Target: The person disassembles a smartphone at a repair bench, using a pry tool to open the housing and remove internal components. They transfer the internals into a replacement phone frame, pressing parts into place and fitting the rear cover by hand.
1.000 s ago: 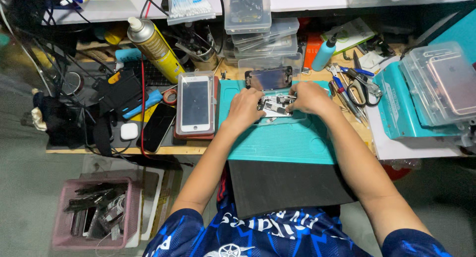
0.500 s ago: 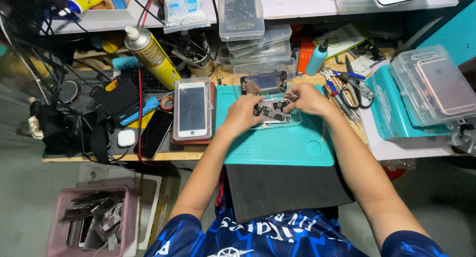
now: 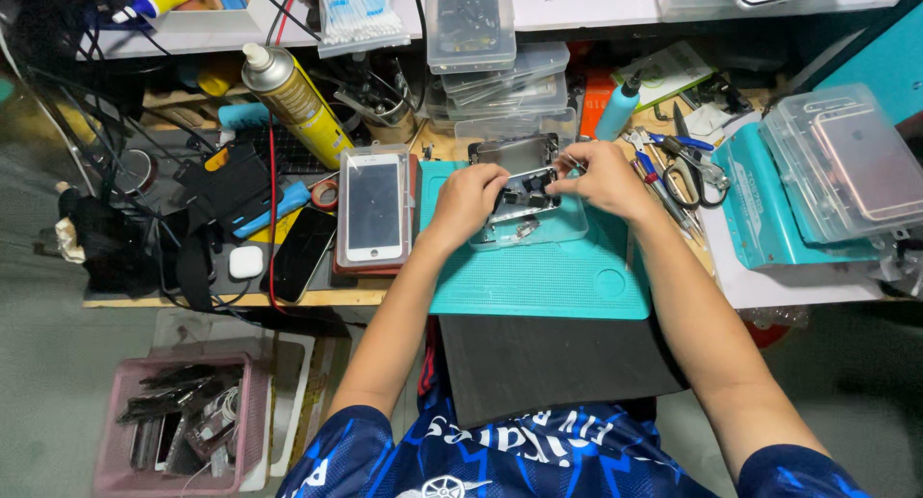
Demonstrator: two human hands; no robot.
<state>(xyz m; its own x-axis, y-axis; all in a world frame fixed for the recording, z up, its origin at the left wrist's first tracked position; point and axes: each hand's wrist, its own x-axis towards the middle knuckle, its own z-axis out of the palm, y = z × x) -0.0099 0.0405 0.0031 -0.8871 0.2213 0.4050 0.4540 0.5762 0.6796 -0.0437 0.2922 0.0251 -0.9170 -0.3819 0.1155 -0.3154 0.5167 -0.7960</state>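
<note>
Your opened phone (image 3: 524, 192) sits at the far middle of the teal work mat (image 3: 538, 277), resting on a clear tray (image 3: 553, 227) and held between both hands. Your left hand (image 3: 468, 200) curls over its left end, fingers closed on the edge and hiding that part. Your right hand (image 3: 604, 178) comes in from the right, thumb and forefinger pinched together at the upper right corner; whether something tiny sits in that pinch is too small to tell. Both forearms stretch forward, elbows spread.

Just left of the mat lies one white-faced phone (image 3: 373, 210) in a clear case, with one dark phone (image 3: 303, 253) beside it. One yellow spray can (image 3: 293, 94) lies tilted behind them. To the right are scissors (image 3: 697, 166) among small tools that run together and cannot be counted. The pink basket (image 3: 183, 426) below holds dark parts, indistinct.
</note>
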